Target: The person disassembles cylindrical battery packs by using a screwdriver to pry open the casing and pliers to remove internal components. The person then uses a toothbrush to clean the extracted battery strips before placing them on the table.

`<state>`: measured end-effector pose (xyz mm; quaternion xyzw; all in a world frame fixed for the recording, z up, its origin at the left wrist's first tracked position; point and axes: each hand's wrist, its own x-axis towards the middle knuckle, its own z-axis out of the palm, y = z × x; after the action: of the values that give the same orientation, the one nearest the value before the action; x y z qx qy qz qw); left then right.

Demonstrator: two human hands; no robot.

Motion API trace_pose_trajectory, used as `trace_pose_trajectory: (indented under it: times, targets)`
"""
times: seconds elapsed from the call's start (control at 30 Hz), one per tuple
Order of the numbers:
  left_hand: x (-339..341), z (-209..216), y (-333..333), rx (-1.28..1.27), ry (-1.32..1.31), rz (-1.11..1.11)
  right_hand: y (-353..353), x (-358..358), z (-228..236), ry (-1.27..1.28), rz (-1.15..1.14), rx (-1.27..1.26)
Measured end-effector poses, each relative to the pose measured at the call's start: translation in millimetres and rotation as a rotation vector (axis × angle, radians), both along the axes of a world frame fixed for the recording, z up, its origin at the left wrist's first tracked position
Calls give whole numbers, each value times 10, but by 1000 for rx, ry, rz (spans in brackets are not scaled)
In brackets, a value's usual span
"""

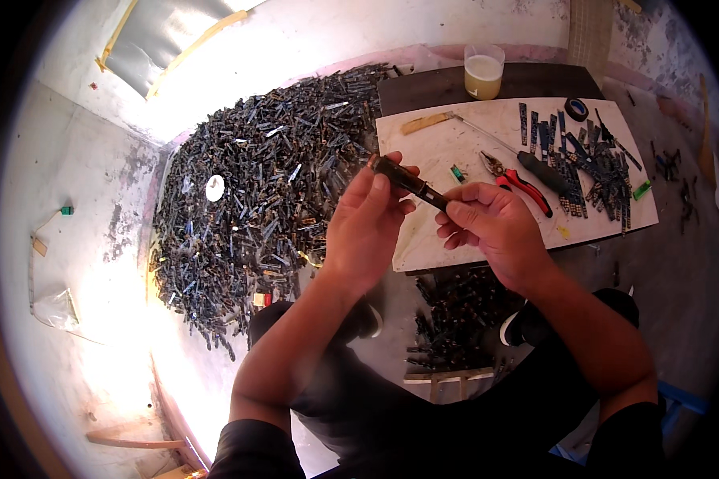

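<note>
Above the near edge of a white board (414,239), both hands hold a dark, narrow stick-shaped part (410,184) at a slant. It has a coppery end and a pale patch along its middle; its exact kind I cannot make out. My left hand (365,223) closes round the upper left end, thumb on top. At the lower right end, my right hand (495,227) pinches it between thumb and fingers. Beyond the right hand lie red-and-black pliers (527,191) and a screwdriver with a dark handle (543,172). A small green piece (457,173) rests near the part.
A huge heap of dark strip-like pieces (256,176) covers the floor at left, a white disc (215,188) on it. More dark strips (607,176), a black tape roll (576,109) and a wooden handle (426,123) lie on the board. A cup of yellowish liquid (484,76) stands behind.
</note>
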<state>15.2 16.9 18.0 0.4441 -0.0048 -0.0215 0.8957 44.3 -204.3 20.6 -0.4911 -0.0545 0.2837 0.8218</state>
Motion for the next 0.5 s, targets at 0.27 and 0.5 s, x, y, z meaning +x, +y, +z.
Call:
trace_pose_trajectory:
  times: [0.27, 0.5]
  targets:
    - [-31, 59, -52, -39, -47, -30, -43, 64, 23, -134, -123, -27]
    - [-51, 84, -52, -103, -43, -86, -80, 49, 49, -168, -150, 55]
